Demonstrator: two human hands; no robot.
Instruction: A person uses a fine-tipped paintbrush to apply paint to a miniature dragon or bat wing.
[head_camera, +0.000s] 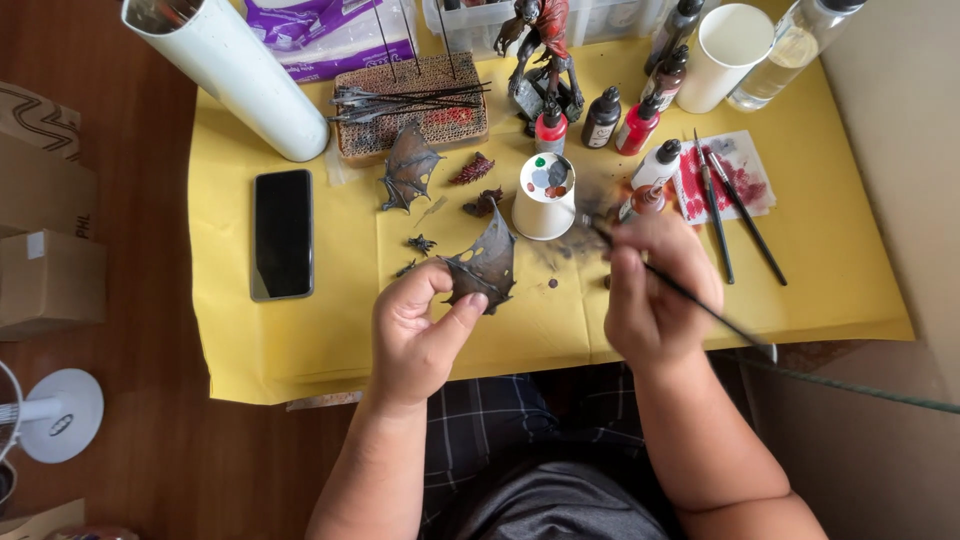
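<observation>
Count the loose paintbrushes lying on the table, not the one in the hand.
2. Both brushes lie side by side at the right of the yellow sheet, tips on the red-stained paper. Clutter behind may hide others.

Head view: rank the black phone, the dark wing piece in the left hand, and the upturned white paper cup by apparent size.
1. Black phone
2. Dark wing piece, raised nearer the camera, so possibly overstated
3. Upturned white paper cup

Two dark wings (487, 265) (408, 165) are counted, one phone (282, 233), three brushes (712, 205) (745, 215) (670, 285) (one held), two paper cups (543, 197) (727, 55).
</observation>
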